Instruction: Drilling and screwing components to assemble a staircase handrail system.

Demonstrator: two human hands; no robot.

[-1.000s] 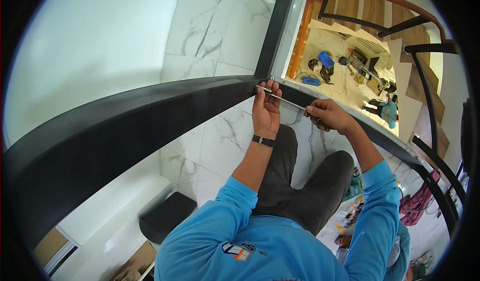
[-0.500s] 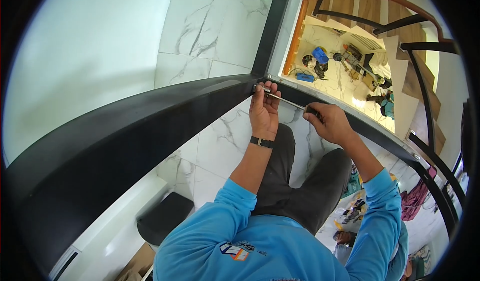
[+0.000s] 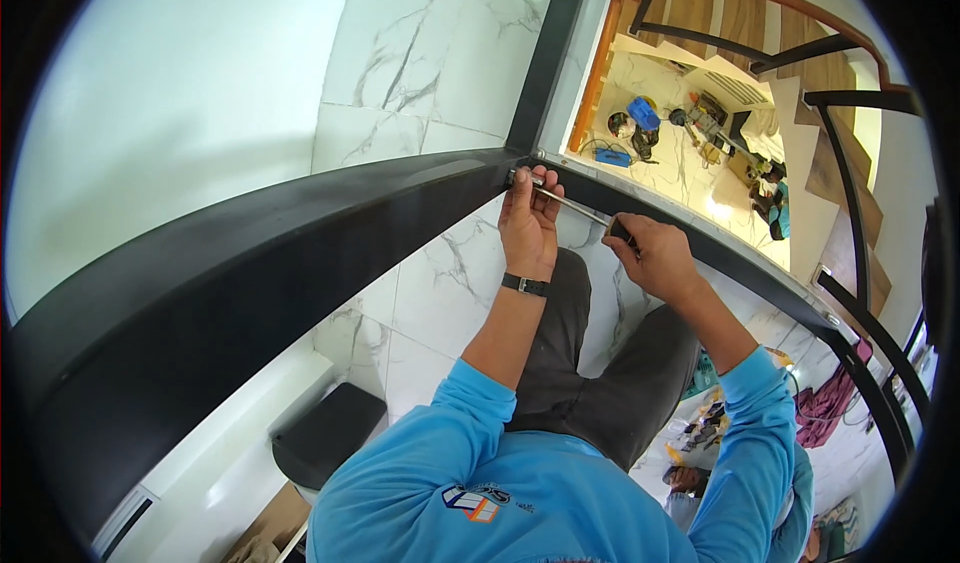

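Note:
My right hand (image 3: 655, 255) is closed round the dark handle of a screwdriver (image 3: 578, 207). The thin metal shaft slants up and left to my left hand (image 3: 530, 225). There, close to where the black beams meet, the thumb and fingers of that hand pinch a small metal fitting (image 3: 535, 178) against the side of the wide black beam (image 3: 400, 193). The screwdriver's tip reaches this fitting, but fingers cover the exact contact point. A black-strapped watch or band (image 3: 524, 285) circles my left wrist.
Beyond the narrower black beam (image 3: 700, 238) lies a drop to a lower floor with tools, a blue case (image 3: 642, 113) and a person (image 3: 778, 208). Wooden stairs (image 3: 720, 13) and black railings stand right. A black-topped stool (image 3: 330, 438) sits lower left. Another person (image 3: 685, 480) is behind my right arm.
My right hand has turned slightly on the screwdriver handle and shifted a little left. My left hand holds its place. The person on the lower floor has moved slightly.

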